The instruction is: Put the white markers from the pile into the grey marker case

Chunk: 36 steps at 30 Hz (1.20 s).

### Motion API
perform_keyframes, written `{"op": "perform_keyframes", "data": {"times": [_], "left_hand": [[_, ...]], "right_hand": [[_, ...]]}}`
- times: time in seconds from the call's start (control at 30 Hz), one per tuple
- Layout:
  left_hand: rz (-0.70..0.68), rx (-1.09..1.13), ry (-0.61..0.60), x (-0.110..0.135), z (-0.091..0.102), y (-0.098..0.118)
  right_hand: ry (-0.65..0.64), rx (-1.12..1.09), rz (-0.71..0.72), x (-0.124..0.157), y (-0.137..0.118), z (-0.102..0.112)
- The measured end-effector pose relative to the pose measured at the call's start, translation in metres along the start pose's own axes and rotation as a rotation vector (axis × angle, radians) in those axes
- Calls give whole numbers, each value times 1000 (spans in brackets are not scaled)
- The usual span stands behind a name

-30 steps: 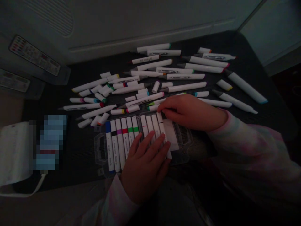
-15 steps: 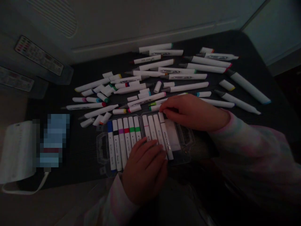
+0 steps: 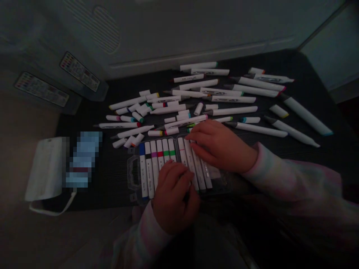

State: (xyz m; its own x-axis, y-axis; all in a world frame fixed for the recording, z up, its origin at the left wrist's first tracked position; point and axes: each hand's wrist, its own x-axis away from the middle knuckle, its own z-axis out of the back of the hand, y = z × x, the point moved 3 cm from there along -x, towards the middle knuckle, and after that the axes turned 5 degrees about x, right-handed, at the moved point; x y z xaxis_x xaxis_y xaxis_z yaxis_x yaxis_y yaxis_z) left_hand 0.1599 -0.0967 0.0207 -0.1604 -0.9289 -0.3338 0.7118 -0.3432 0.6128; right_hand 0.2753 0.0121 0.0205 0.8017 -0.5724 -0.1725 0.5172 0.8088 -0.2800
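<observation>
A clear plastic marker case (image 3: 134, 172) lies open on the dark mat, with several white markers (image 3: 153, 164) side by side in it. My left hand (image 3: 174, 196) rests on the near ends of those markers, fingers curled down on them. My right hand (image 3: 221, 146) lies flat over the right part of the row, fingers stretched out and pressing on the markers. Neither hand lifts anything. Many loose white markers and caps (image 3: 196, 99) are scattered on the mat beyond the case.
The dark mat (image 3: 106, 175) covers the surface before a pale wall. Two flat case lids with colour charts (image 3: 80, 71) lean at the left. A white box (image 3: 46, 168) with a cord sits at the near left. Long markers (image 3: 307, 116) lie at the right.
My right hand has moved from the far ends of the markers down onto the row. My left hand's fingers have curled in. The camera has shifted, so everything sits further right and lower.
</observation>
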Motion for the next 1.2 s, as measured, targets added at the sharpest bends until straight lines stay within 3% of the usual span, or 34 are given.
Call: {"op": "perform_keyframes", "data": {"times": [0.33, 0.77, 0.97, 1.2], "left_hand": [[-17, -57, 38, 3, -8, -3], [6, -58, 57, 3, -10, -4], [3, -41, 55, 3, -11, -5], [-19, -60, 23, 3, -11, -5]], "right_hand": [[-69, 167, -98, -10, -13, -10], [-41, 62, -132, -14, -8, -14], [4, -172, -162, -14, -2, -5], [-42, -535, -199, -7, 9, 5]]}}
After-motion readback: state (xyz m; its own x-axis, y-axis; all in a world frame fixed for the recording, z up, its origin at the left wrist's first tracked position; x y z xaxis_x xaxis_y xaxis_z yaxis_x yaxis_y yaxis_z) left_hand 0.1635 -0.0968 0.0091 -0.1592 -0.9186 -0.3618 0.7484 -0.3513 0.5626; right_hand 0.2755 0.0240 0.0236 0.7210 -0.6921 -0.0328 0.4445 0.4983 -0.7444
